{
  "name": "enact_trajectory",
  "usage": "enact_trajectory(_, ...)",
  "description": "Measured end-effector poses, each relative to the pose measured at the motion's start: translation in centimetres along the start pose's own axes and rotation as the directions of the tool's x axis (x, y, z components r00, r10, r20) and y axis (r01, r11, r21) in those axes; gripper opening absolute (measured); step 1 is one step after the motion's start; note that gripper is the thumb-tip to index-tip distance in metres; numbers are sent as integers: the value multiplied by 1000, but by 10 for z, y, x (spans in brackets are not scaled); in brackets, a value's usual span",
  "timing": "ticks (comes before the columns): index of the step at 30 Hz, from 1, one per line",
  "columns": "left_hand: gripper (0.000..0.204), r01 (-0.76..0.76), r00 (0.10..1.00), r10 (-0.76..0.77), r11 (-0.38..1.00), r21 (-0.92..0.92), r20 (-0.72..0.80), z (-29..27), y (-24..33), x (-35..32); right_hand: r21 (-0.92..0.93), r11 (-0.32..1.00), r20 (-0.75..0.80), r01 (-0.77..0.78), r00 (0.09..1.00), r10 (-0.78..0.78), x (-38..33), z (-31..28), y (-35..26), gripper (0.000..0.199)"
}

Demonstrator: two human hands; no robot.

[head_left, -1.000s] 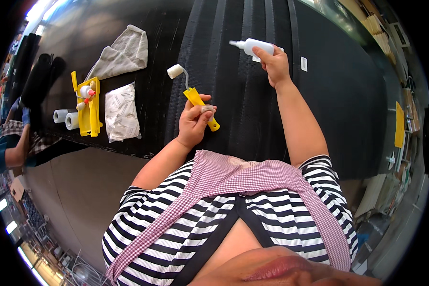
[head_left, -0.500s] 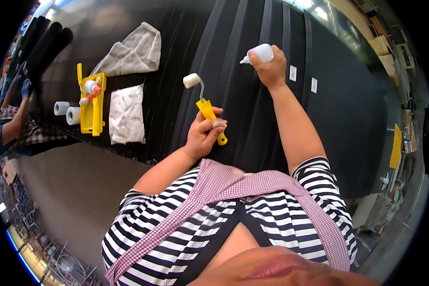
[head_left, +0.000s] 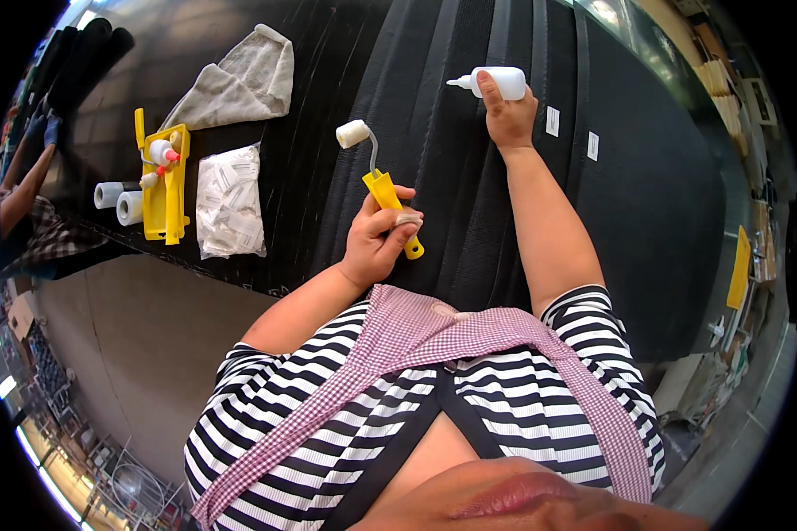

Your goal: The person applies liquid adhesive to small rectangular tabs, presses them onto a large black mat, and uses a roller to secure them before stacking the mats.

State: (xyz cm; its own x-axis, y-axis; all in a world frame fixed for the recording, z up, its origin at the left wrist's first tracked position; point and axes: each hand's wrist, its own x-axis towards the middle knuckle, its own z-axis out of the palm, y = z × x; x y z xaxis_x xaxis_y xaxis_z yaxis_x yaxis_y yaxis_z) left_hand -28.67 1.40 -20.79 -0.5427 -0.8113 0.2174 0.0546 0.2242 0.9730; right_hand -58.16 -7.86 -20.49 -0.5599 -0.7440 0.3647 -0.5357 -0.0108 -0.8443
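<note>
My left hand (head_left: pixel 376 239) is closed round the yellow handle of a small paint roller (head_left: pixel 381 188), its white sleeve up and to the left, above black material. A small whitish piece (head_left: pixel 407 219) shows at the thumb and fingers; its kind is unclear. Farther out, my right hand (head_left: pixel 512 124) grips a white squeeze bottle (head_left: pixel 503 83) lying nearly level, its nozzle towards the left. Beneath both hands run long black strips (head_left: pixel 478 177) side by side across the table. Two white labels (head_left: pixel 553 121) sit on the strips right of my right hand.
Leftward on the black table lie a grey cloth (head_left: pixel 248 80), a clear bag of white labels (head_left: pixel 230 199), a yellow tray (head_left: pixel 155 217) holding a red-tipped bottle, and white rolls (head_left: pixel 129 209). At far left, a gloved person (head_left: pixel 27 195) works near black rolls (head_left: pixel 84 66).
The bottle has gone from tilted to nearly level as my right hand turned and shifted slightly right. My left hand keeps its hold on the roller. The whole view has shifted a little.
</note>
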Motion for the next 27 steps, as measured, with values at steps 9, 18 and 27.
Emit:
enact_trajectory(9, 10, 20, 1000, -20, 1000, -6, 5, -1, 1, -2, 32, 999, 50, 30, 998, -31, -4, -3, 1, 43)
enact_trajectory(18, 11, 49, 999, -49, 999, -16, 8, 0, 2, -2, 82, 995, 147, 59, 987, -71, -16, -12, -1, 37)
enact_trajectory(27, 10, 34, 999, -34, 999, -12, 4, 0, 0, -2, 183, 983, 26, -6, 1000, 1, -19, -11, -9, 34)
